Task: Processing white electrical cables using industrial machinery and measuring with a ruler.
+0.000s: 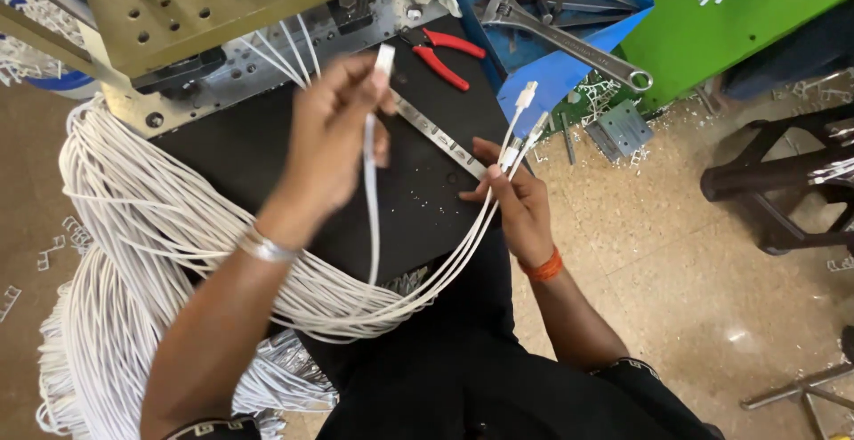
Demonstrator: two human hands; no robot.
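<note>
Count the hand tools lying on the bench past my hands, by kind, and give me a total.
Red-handled pliers: 1
Adjustable wrench: 1
Total: 2
The white cables are too many to count; the left hand holds one, the right hand a few.

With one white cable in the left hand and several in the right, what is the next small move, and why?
Probably bring the left hand across so its single cable joins the cable ends pinched in the right hand. The single cable's connector is raised and free, and the right hand's ends already lie side by side.
</note>
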